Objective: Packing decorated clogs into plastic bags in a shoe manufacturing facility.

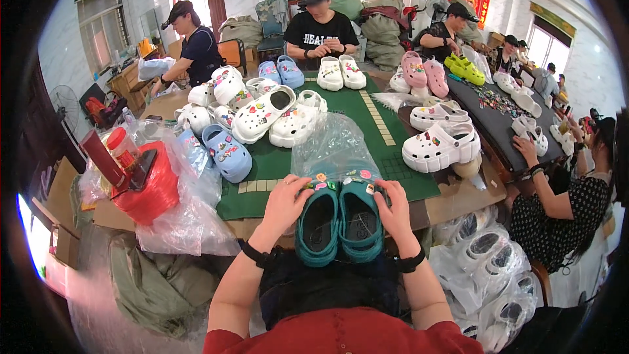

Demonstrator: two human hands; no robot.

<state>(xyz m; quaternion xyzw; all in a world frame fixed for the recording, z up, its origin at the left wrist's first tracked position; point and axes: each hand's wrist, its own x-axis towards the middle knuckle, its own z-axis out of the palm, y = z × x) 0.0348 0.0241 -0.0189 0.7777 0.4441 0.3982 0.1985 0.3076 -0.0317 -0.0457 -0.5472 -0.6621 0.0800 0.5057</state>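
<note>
Green flat matting [419, 187] is spread over the worktable, its surface crossed by rows of cream rectangles. On its left part, a large heap of white foam clogs [265, 115] with coloured charms is piled. To the left of that heap, a bulky red plastic bundle [149, 190] is partly wrapped in clear film. Over the middle of the matting, a crumpled transparent plastic bag [334, 141] is laid, its near end at the toes of a pair of teal foam clogs [360, 249]. These are held side by side at the near table edge, toes pointed away from the person and heels toward the lap. The left clog's outer front side is gripped by the bent fingers of the left hand [286, 203]; the right clog's is gripped likewise by the right hand [394, 206]. Whether the bag is also pinched cannot be told. Small multicoloured charms [321, 177] are set on the teal toes.
</note>
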